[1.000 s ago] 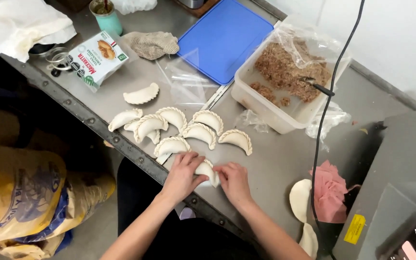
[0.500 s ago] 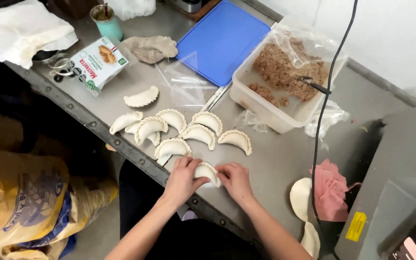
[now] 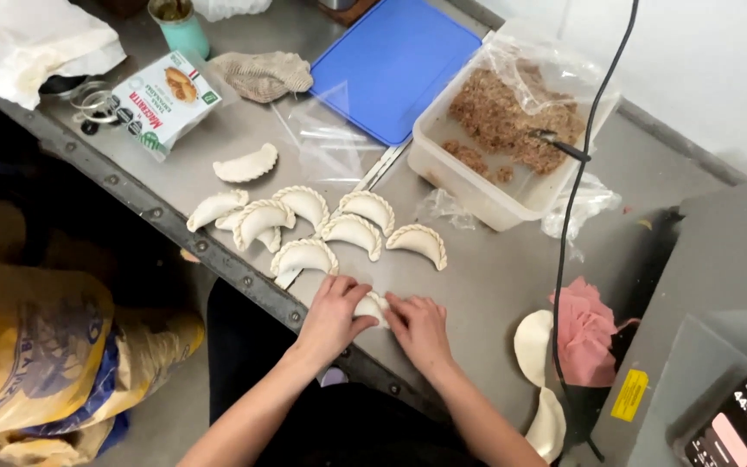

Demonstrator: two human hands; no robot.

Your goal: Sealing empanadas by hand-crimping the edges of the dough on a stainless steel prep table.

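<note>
At the left end of the counter (image 3: 494, 285) lie a white cloth (image 3: 19, 43), a small printed packet (image 3: 164, 99) and a teal cup (image 3: 179, 24), pushed toward the far edge, seemingly to keep the near side free for working. Nearer the front edge sits a cluster of finished pastries (image 3: 322, 227), crimped half-moons set close side by side, with one apart (image 3: 246, 164) toward the packet. At the front edge the left hand (image 3: 332, 313) and right hand (image 3: 419, 327) meet over a single dumpling (image 3: 372, 304); each grip is closed around it, fingers curled and pinching its edge from both sides, so most of the dough is hidden between them. Beyond, a blue board (image 3: 395, 60) lies flat toward the far edge, and a plastic tub of brown filling (image 3: 507, 130) stands right of it, within reach, a utensil (image 3: 555, 143) resting in it. Near the right end, round dough discs (image 3: 533, 346) lie stacked beside a pink cloth (image 3: 585, 333).
</note>
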